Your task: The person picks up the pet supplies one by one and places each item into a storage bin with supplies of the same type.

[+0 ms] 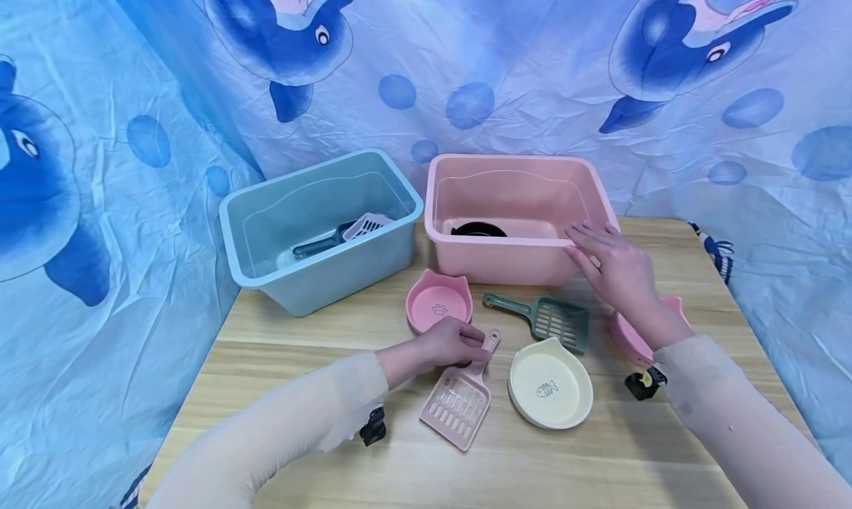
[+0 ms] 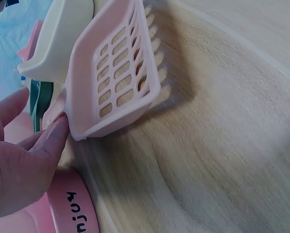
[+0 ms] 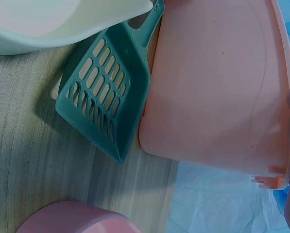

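Note:
My left hand (image 1: 455,344) pinches the handle of a light pink slotted litter scoop (image 1: 458,402). The fingertips are at the handle's base in the left wrist view, and the scoop's head lies close over the wood. Beside that hand is a pink cat-eared bowl (image 1: 435,302) with a paw print. My right hand (image 1: 615,265) rests its extended fingers on the front right rim of a pink bin (image 1: 512,261). A black rounded thing (image 1: 478,229) shows inside this bin. Below the right hand lies a green slotted litter scoop (image 3: 106,87).
A blue bin (image 1: 339,272) at the back left holds a dark scoop (image 1: 316,245) and a pale scoop (image 1: 366,226). A cream fish-print bowl (image 1: 551,390) sits front centre. Another pink bowl (image 1: 632,339) is partly under the right forearm. Blue printed cloth hangs behind.

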A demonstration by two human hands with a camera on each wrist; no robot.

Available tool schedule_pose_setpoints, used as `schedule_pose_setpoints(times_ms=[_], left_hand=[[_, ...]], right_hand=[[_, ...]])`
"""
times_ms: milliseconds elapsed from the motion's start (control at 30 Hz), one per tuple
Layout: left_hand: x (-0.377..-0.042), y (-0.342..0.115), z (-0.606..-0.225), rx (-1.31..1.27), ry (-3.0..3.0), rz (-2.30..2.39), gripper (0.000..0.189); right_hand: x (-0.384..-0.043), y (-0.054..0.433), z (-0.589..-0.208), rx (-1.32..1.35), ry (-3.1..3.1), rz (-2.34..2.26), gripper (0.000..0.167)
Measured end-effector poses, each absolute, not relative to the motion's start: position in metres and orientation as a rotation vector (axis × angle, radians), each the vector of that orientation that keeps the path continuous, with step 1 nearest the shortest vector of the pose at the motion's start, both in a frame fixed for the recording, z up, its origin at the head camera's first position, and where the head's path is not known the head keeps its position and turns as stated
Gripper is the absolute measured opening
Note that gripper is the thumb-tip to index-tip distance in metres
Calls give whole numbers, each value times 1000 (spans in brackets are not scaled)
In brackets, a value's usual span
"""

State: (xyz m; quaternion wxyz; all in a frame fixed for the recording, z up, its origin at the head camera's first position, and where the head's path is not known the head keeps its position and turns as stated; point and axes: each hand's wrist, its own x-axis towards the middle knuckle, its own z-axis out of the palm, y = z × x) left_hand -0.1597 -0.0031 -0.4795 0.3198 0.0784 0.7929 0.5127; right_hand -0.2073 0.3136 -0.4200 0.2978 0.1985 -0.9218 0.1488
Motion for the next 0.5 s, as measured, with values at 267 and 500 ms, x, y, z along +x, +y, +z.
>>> schedule_pose_setpoints(times_ms=[267,500], left_hand=[[-152,6,-480,159,2171,1342,42],[-145,10,-485,126,2263,1310,32]], right_hand=[[-207,314,-417,529,-2463,400,43],[-205,314,-417,538,-2467,411,43]])
